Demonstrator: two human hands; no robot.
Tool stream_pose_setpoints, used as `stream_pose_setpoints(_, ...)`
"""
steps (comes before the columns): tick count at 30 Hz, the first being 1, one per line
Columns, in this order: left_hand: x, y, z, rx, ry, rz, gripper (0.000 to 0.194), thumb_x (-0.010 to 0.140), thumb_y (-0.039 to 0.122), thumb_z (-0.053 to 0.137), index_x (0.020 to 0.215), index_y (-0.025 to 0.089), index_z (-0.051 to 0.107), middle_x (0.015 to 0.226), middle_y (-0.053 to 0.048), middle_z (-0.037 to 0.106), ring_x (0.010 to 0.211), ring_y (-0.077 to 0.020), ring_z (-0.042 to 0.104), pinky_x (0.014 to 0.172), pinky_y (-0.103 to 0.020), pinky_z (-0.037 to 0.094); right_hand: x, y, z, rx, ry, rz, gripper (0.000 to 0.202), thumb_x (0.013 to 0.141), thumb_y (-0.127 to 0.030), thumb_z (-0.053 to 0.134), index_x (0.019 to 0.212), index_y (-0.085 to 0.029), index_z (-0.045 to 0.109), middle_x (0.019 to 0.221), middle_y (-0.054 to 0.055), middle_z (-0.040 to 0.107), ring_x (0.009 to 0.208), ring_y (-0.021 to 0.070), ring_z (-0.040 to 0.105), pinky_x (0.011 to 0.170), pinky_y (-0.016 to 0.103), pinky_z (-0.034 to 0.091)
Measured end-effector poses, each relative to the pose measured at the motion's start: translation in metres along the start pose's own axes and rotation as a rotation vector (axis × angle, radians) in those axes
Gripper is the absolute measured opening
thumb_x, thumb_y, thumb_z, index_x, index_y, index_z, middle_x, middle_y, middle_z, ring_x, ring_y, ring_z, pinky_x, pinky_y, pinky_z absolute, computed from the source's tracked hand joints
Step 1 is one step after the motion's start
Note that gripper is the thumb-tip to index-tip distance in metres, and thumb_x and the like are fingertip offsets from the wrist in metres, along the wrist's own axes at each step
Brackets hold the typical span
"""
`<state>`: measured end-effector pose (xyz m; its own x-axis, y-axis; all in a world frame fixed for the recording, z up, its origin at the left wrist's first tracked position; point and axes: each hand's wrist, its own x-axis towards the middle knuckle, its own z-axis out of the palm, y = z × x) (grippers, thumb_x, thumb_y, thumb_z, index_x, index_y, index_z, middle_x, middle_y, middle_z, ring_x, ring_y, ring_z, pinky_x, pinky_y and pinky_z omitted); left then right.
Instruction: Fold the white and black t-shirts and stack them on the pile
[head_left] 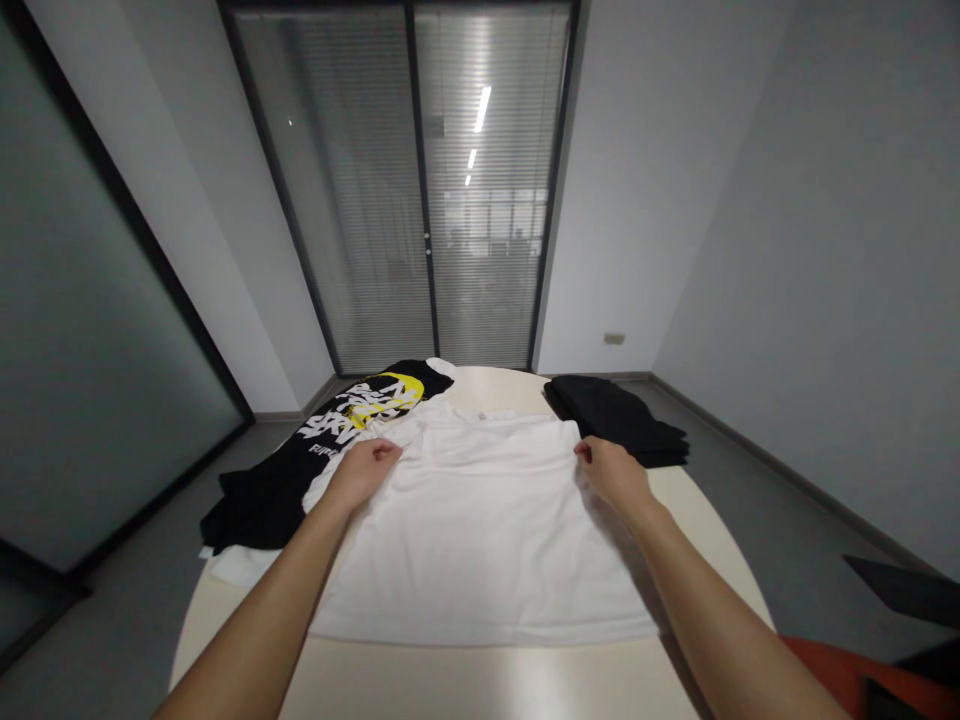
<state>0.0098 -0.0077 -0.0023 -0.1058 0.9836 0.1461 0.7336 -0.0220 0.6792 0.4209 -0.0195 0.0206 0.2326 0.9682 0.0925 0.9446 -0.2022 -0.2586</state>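
A white shirt [491, 550] lies spread on the pale table [390, 680], between the person's two hands and mostly on the near side of the grip. The left hand [366, 470] pinches its left edge near the far end, thumb against fingers; the right hand [616, 478] pinches the opposite edge close to the far right corner. From there the cloth runs toward the person, lightly creased across the upper part and flatter below, its near hem (almost straight) resting on the tabletop between the forearms. A small strip of the shirt extends beyond the hands.

Past the left hand, a black shirt with white and yellow print [277, 490] lies on the table, partly covered by the white cloth. Just beyond the right hand sits a stack of folded black cloth [611, 412].
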Motion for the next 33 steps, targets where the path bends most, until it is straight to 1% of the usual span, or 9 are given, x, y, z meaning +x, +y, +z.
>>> stream_pose_setpoints(5,-0.007,0.002,-0.001,0.101,-0.050,0.051,0.030,0.079,0.049,0.064,0.088,0.023,0.077,0.087,-0.004,0.076,0.081,-0.0223,0.068,0.070,-0.028,0.046,0.000,0.000,-0.001,-0.014,0.005,-0.002,0.026,0.095,-0.029,0.051,0.108,-0.024,0.073,0.106,0.013,0.074,0.096,0.0296,0.071,0.076,0.033,0.050)
stream_pose_setpoints(8,-0.010,0.005,-0.002,0.165,-0.063,0.059,0.024,0.080,0.043,0.064,0.086,0.025,0.078,0.091,-0.004,0.077,0.083,-0.0225,0.068,0.070,-0.028,0.045,0.000,0.001,-0.001,-0.012,0.009,-0.009,0.028,0.096,-0.030,0.050,0.109,-0.023,0.073,0.106,0.013,0.074,0.097,0.0304,0.071,0.075,0.034,0.050)
stream_pose_setpoints(12,-0.011,0.005,-0.003,0.235,-0.062,0.049,0.019,0.083,0.038,0.061,0.085,0.026,0.076,0.092,-0.003,0.076,0.085,-0.0224,0.068,0.071,-0.027,0.044,-0.001,0.000,-0.001,-0.013,0.011,-0.011,0.029,0.096,-0.029,0.049,0.111,-0.023,0.073,0.105,0.013,0.074,0.097,0.0291,0.071,0.076,0.032,0.049)
stream_pose_setpoints(17,-0.008,0.002,-0.001,0.290,-0.013,-0.010,0.024,0.090,0.040,0.053,0.089,0.024,0.072,0.091,-0.005,0.075,0.086,-0.0228,0.068,0.073,-0.028,0.044,-0.003,-0.001,-0.002,-0.016,0.014,-0.011,0.028,0.096,-0.030,0.050,0.110,-0.024,0.073,0.106,0.013,0.075,0.097,0.0298,0.071,0.076,0.033,0.049)
stream_pose_setpoints(20,-0.006,-0.002,-0.001,0.309,0.002,-0.040,0.026,0.093,0.039,0.049,0.086,0.023,0.068,0.088,-0.005,0.074,0.084,-0.0224,0.067,0.073,-0.028,0.044,-0.004,-0.001,-0.003,-0.016,0.021,-0.009,0.028,0.096,-0.029,0.049,0.111,-0.024,0.073,0.106,0.013,0.074,0.097,0.0295,0.071,0.076,0.033,0.049)
stream_pose_setpoints(23,-0.004,-0.006,-0.001,0.321,0.017,-0.073,0.025,0.095,0.037,0.046,0.088,0.022,0.066,0.090,-0.007,0.073,0.085,-0.0229,0.068,0.072,-0.028,0.044,-0.005,-0.001,-0.004,-0.023,0.027,-0.010,0.028,0.097,-0.030,0.049,0.112,-0.024,0.072,0.106,0.013,0.074,0.096,0.0295,0.071,0.076,0.033,0.049)
stream_pose_setpoints(27,-0.004,-0.008,-0.002,0.332,0.055,-0.117,0.026,0.097,0.040,0.045,0.093,0.022,0.063,0.095,-0.008,0.073,0.089,-0.0247,0.068,0.071,-0.029,0.044,-0.004,0.000,-0.005,-0.030,0.036,0.002,0.028,0.098,-0.031,0.049,0.112,-0.024,0.071,0.104,0.014,0.074,0.093,0.0281,0.071,0.075,0.033,0.049)
stream_pose_setpoints(33,-0.005,-0.010,-0.004,0.330,0.116,-0.169,0.026,0.096,0.040,0.045,0.093,0.022,0.063,0.093,-0.011,0.073,0.088,-0.0289,0.068,0.070,-0.032,0.043,-0.003,0.001,-0.004,-0.037,0.060,0.015,0.031,0.100,-0.032,0.045,0.115,-0.023,0.071,0.105,0.015,0.073,0.093,0.0280,0.071,0.077,0.033,0.049)
